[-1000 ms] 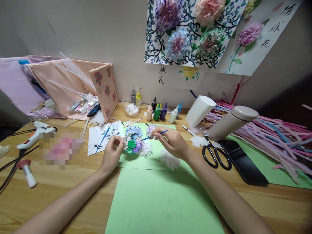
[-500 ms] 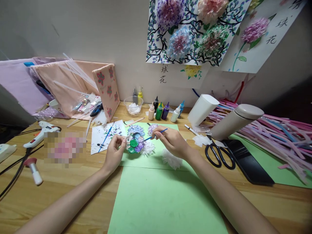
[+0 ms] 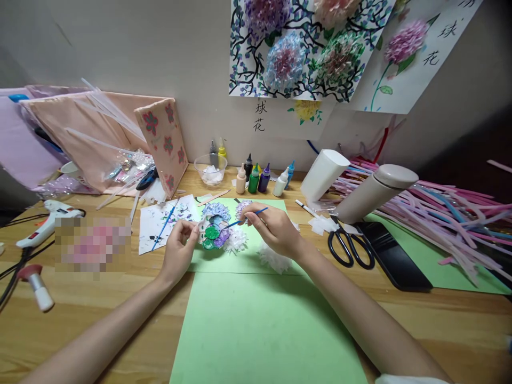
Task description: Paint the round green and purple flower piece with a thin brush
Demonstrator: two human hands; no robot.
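Note:
Between the thumb and fingers of my left hand (image 3: 180, 248) is the edge of a small paint palette (image 3: 212, 233) with green, purple and blue wells, tilted toward me. My right hand (image 3: 270, 228) grips a thin blue paintbrush (image 3: 234, 224), its tip at the palette's right side. Behind the palette lies a bluish-purple paper flower (image 3: 216, 210); another purplish flower (image 3: 243, 207) is partly hidden by my right hand. A white paper flower (image 3: 237, 241) sits right of the palette, and a second white flower (image 3: 276, 258) lies under my right wrist.
Green paper (image 3: 262, 330) covers the middle of the table. Paint bottles (image 3: 253, 180) and a plastic bowl (image 3: 210, 172) stand behind. To the right are scissors (image 3: 349, 246), a phone (image 3: 394, 256) and a tumbler (image 3: 372, 194); to the left, a spotted sheet (image 3: 162, 226) and a glue gun (image 3: 48, 224).
The whole scene has shifted left and slightly up as my head view turned right. Both hands keep their holds on the palette and paintbrush, with little change between them.

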